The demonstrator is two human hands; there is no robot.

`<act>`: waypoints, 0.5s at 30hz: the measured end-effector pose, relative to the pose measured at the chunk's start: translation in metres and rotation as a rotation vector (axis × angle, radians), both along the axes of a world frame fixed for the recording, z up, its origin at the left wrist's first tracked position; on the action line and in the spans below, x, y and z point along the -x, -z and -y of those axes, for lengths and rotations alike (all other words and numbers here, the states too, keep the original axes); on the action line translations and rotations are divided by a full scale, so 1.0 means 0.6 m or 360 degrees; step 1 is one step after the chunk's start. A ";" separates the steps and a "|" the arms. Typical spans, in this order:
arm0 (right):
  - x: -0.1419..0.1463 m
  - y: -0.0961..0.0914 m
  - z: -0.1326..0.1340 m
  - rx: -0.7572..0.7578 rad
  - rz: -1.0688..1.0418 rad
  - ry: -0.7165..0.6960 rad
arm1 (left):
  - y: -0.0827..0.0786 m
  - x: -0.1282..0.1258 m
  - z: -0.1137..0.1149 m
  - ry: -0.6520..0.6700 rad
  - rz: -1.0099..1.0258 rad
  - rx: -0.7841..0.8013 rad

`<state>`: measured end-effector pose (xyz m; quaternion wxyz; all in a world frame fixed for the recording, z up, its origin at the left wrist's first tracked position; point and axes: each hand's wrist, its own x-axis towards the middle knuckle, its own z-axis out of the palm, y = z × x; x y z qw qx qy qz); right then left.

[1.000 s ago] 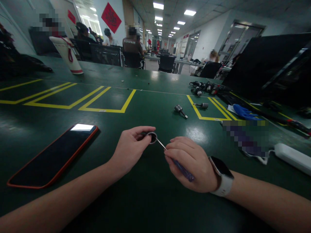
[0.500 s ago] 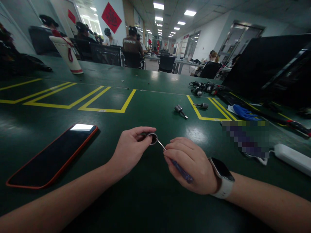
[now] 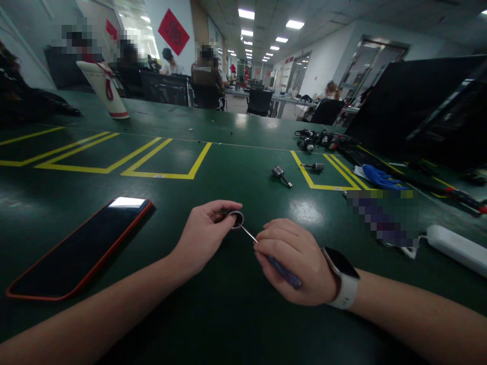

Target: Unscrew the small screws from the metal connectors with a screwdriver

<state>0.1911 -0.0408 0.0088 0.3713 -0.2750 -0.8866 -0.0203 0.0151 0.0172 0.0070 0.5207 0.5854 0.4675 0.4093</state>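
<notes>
The left fingers (image 3: 222,205) are closed in a pinch on a small metal ring (image 3: 236,219), thumb below and forefinger over the top, holding it just above the table (image 3: 236,167) in front of the person. The right fingers (image 3: 277,228) are curled tight around a thin screwdriver (image 3: 248,234). Its purple handle runs back under the palm, and its bare shaft slants up to the ring, with the tip at or inside the lower rim. Whether the tip sits in a screw cannot be made out.

The left hand (image 3: 203,235) is left of the ring and the right hand (image 3: 294,263) is right of and nearer than it. Both forearms appear to rest on the table. A white-strapped watch (image 3: 340,276) sits on the right wrist.

The step in hand looks like fine work with the tip on the ring. It would call for a steady left pinch and small turns of the shaft in line with the tip, since a slip could flick the ring loose.

Well left of the ring lies a phone (image 3: 76,248) in a red case. Beyond the ring to the right are 2 small metal bits (image 3: 281,176), and further right a blue glove (image 3: 380,177). A white power strip (image 3: 456,248) is far to the ring's right.
</notes>
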 end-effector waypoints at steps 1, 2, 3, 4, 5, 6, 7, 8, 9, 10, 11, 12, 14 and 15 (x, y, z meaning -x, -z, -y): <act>0.000 -0.001 0.002 -0.0018 -0.0010 -0.0036 | 0.001 0.000 -0.001 -0.0003 0.0021 0.0002; -0.001 -0.003 0.005 -0.0043 -0.0016 -0.0071 | 0.003 0.001 -0.002 -0.0003 0.0042 0.0006; -0.001 -0.006 0.007 -0.0071 -0.0024 -0.0094 | 0.004 0.002 -0.004 -0.0005 0.0058 0.0012; -0.003 -0.011 0.008 -0.0091 -0.0039 -0.0097 | 0.006 0.003 -0.005 -0.0011 0.0068 0.0021; -0.007 -0.017 0.005 -0.0098 -0.0064 -0.0080 | 0.006 0.004 -0.006 -0.0019 0.0067 0.0037; -0.014 -0.024 -0.001 -0.0099 -0.0115 -0.0036 | 0.007 0.004 -0.007 -0.0023 0.0057 0.0063; -0.025 -0.031 -0.014 -0.0086 -0.0182 0.0047 | 0.006 0.004 -0.007 -0.0021 0.0041 0.0097; -0.041 -0.038 -0.033 -0.0074 -0.0298 0.0154 | 0.006 0.005 -0.007 -0.0020 0.0027 0.0130; -0.062 -0.044 -0.058 -0.0098 -0.0474 0.0317 | 0.005 0.004 -0.006 -0.0012 0.0015 0.0162; -0.089 -0.049 -0.088 -0.0094 -0.0633 0.0529 | 0.004 0.004 -0.006 -0.0007 0.0010 0.0185; -0.120 -0.051 -0.122 -0.0041 -0.0709 0.0746 | 0.003 0.003 -0.005 -0.0007 0.0010 0.0194; -0.155 -0.051 -0.158 0.0048 -0.0704 0.0962 | 0.002 0.002 -0.004 -0.0009 0.0012 0.0192; -0.229 -0.045 -0.225 0.0228 -0.0539 0.1444 | 0.003 0.001 -0.004 -0.0004 0.0014 0.0187; -0.264 -0.039 -0.253 0.0393 -0.0354 0.1641 | 0.004 0.000 -0.004 0.0000 0.0011 0.0189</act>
